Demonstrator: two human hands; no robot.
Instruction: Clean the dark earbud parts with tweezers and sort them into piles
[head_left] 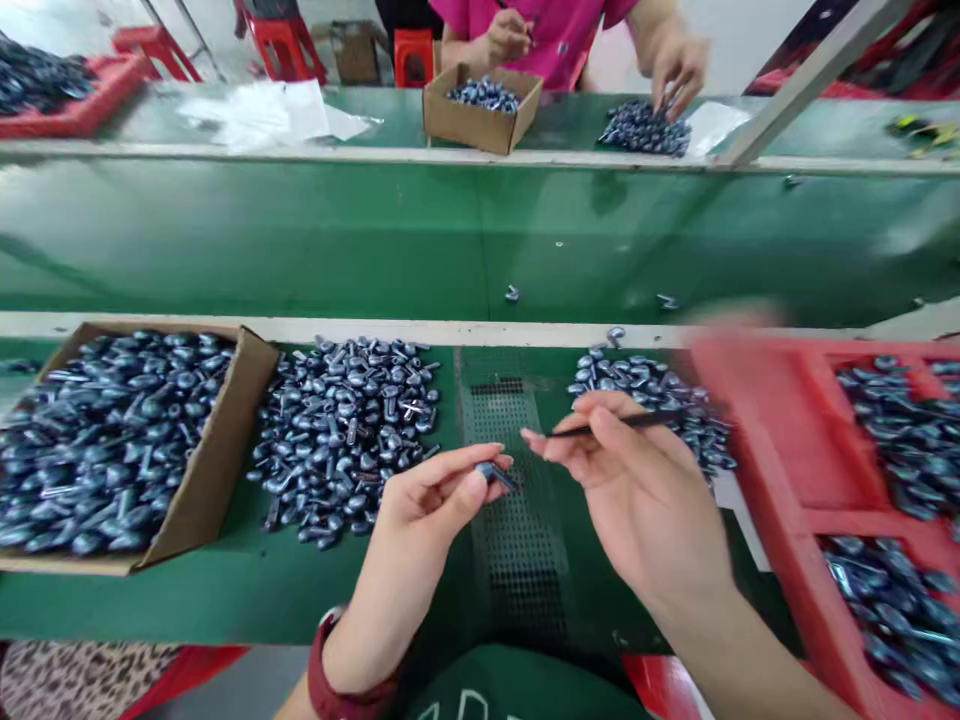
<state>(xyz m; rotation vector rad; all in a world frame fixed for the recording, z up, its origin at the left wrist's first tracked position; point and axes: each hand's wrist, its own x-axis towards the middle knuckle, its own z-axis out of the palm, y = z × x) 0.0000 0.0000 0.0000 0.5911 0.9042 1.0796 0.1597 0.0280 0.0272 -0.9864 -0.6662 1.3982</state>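
My left hand (439,495) pinches one small dark blue metal piece (495,474) between thumb and fingers, over the perforated grille (510,520) in the green bench. My right hand (630,480) is closed on a thin black rod (630,422) that points right, its near end close to the metal piece. A loose heap of the same blue pieces (349,430) lies just left of my left hand. A smaller heap (652,395) lies behind my right hand.
A cardboard box (225,470) full of pieces stands at the left. A red tray (795,470) with pieces in its compartments sits at the right. Beyond the green conveyor (375,240), another person's hands (679,65) sort a pile beside a small cardboard box (480,120).
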